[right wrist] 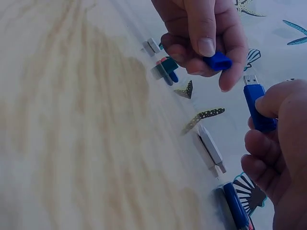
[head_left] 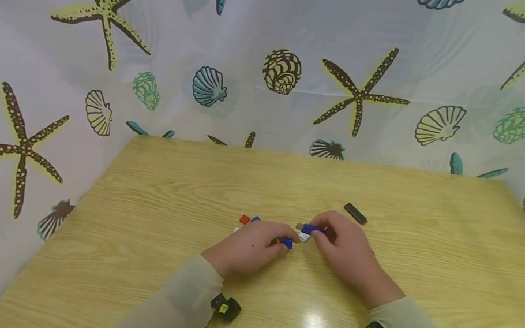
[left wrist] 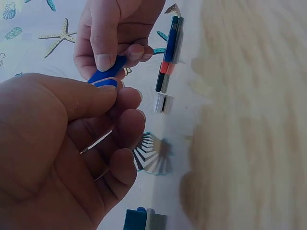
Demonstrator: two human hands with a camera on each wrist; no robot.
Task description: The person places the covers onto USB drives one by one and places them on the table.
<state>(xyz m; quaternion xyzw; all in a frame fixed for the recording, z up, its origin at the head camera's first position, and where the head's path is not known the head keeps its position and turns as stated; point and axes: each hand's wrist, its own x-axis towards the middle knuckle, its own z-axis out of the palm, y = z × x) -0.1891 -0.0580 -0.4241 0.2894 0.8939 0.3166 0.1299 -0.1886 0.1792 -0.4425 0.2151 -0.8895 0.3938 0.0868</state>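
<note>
In the head view, the right hand [head_left: 349,252] pinched a slim blue plastic USB stick [head_left: 312,230] with a bare metal plug [head_left: 299,226], while the left hand [head_left: 250,247] gripped a short blue plastic cap [head_left: 288,243] by thumb and fingers. Both were over a pale wood-grained tabletop [head_left: 158,275]. The stick's long axis ran roughly sideways, plug leftward; the cap was left of it and a little nearer the person. A small white piece [head_left: 304,237] showed just below the stick. A black oblong stick [head_left: 355,213] lay beyond the right hand, the nearer of the two, and a small red block [head_left: 244,219] beyond the left.

In the left wrist view, the left thumb pinned the cap against a finger, and the right thumb lay on the stick. Stick and cap overlapped from there, so whether they touched could not be told.

In the right wrist view, a gap parted them: the plug pointed up toward the left hand, with the cap above it and leftward, its hollow end seemingly facing down and right. A white oblong stick [right wrist: 211,147] lay below the hands.
</note>
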